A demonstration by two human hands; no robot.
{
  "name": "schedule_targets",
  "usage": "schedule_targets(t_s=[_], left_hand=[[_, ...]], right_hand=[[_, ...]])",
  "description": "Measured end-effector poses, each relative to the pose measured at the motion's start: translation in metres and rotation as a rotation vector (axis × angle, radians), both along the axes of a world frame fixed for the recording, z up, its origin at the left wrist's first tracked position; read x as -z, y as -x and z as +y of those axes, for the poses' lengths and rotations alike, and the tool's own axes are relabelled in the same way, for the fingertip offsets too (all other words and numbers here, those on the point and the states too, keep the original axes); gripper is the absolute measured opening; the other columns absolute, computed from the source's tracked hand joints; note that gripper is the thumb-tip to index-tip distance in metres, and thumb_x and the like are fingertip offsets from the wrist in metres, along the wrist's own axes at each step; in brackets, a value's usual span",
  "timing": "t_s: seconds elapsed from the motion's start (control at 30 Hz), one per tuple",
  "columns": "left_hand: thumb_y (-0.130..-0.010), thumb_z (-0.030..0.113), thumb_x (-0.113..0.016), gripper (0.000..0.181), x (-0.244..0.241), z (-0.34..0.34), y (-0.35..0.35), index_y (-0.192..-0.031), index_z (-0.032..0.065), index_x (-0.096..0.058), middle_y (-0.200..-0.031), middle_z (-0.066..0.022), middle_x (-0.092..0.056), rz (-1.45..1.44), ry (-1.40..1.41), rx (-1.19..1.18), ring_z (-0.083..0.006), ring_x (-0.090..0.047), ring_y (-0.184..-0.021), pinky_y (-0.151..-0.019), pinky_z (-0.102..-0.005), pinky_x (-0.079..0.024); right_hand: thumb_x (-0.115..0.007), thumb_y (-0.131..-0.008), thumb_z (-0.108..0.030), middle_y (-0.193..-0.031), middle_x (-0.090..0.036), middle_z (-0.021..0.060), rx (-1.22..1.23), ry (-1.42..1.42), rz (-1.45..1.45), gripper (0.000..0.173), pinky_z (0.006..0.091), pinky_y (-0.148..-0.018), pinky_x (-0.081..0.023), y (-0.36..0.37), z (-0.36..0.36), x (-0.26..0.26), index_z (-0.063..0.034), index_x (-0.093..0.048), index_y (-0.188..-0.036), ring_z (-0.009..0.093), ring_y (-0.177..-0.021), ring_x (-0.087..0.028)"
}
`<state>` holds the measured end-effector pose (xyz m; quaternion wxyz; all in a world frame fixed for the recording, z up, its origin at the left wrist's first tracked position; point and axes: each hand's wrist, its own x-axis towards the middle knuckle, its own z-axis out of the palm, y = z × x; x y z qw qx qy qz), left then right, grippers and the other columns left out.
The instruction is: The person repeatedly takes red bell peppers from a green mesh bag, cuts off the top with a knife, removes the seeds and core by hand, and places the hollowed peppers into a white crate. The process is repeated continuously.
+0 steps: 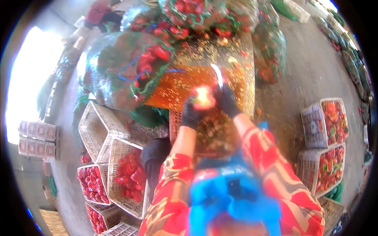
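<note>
In my gloved left hand (191, 113) is a red bell pepper (204, 98); its bright pale part faces up and is blurred. My right hand (226, 98), also in a dark glove, grips a knife whose curved blade (218, 73) points away from me. A bit of red shows beside the right fingers, too blurred to name. Both hands are close together over the near edge of an orange board (177, 85) strewn with pale seeds. Below them sits a red crate (174, 124) with pepper trimmings (217, 134) in it.
A large mesh sack of peppers (118, 67) leans at the board's left; further sacks (189, 11) lie behind. White crates with red peppers (131, 177) stand at my left, beside an unfilled crate (96, 132). Pepper-filled crates (332, 121) are at right. Another person (99, 13) is far left.
</note>
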<state>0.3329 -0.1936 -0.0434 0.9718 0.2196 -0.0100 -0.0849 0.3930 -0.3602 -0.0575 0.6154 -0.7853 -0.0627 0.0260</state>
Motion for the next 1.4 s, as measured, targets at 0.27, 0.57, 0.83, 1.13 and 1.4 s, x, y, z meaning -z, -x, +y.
schedule_targets(t_s=[0.27, 0.57, 0.83, 1.13, 1.4], left_hand=[[-0.082, 0.043, -0.064, 0.061, -0.037, 0.031, 0.007, -0.129, 0.0058, -0.05, -0.122, -0.0164, -0.059, 0.127, -0.071, -0.166, -0.0331, -0.057, -0.111, -0.089, -0.0533, -0.05], [-0.088, 0.018, -0.06, 0.058, -0.092, -0.029, 0.026, -0.14, 0.0011, -0.04, -0.137, -0.0101, -0.046, -0.21, -0.939, -0.574, -0.0195, -0.048, -0.122, -0.1, -0.0328, -0.042], [-0.082, 0.01, -0.068, 0.057, -0.127, -0.054, 0.036, -0.133, -0.0038, -0.045, -0.123, -0.0115, -0.056, -0.123, -0.907, -0.382, -0.0163, -0.057, -0.106, -0.089, -0.0283, -0.048], [-0.081, 0.012, -0.071, 0.046, -0.115, -0.062, 0.034, -0.12, -0.0048, -0.055, -0.107, -0.01, -0.062, -0.055, -0.738, -0.371, -0.0156, -0.061, -0.093, -0.08, -0.0275, -0.051], [-0.086, 0.015, -0.068, 0.037, -0.111, -0.07, 0.019, -0.116, -0.0023, -0.057, -0.102, -0.0077, -0.063, 0.054, -0.705, -0.403, -0.0137, -0.06, -0.089, -0.077, -0.0267, -0.05]], right_hand=[[-0.069, -0.084, -0.019, -0.074, -0.06, 0.0016, -0.164, -0.398, 0.174, 0.026, 0.0262, -0.051, -0.044, 0.033, 0.012, -0.084, -0.0032, -0.059, -0.102, 0.01, -0.058, -0.055], [-0.068, -0.087, -0.024, -0.072, -0.059, 0.001, -0.29, -0.551, 0.248, 0.029, 0.0213, -0.046, -0.041, 0.062, 0.004, -0.112, -0.0038, -0.06, -0.106, 0.007, -0.054, -0.054], [-0.062, -0.088, -0.016, -0.078, -0.064, 0.0013, -0.488, -0.557, 0.196, 0.016, 0.0215, -0.053, -0.044, 0.06, -0.023, -0.121, -0.0056, -0.062, -0.1, 0.008, -0.063, -0.058], [-0.065, -0.08, -0.01, -0.086, -0.063, 0.0014, -0.494, -0.669, 0.147, 0.033, 0.0235, -0.06, -0.046, 0.065, -0.027, -0.107, -0.0046, -0.057, -0.112, 0.009, -0.074, -0.06], [-0.064, -0.085, -0.008, -0.082, -0.061, -0.0018, -0.408, -0.611, 0.082, 0.025, 0.0209, -0.057, -0.043, 0.068, -0.029, -0.132, -0.0047, -0.059, -0.108, 0.005, -0.07, -0.056]])
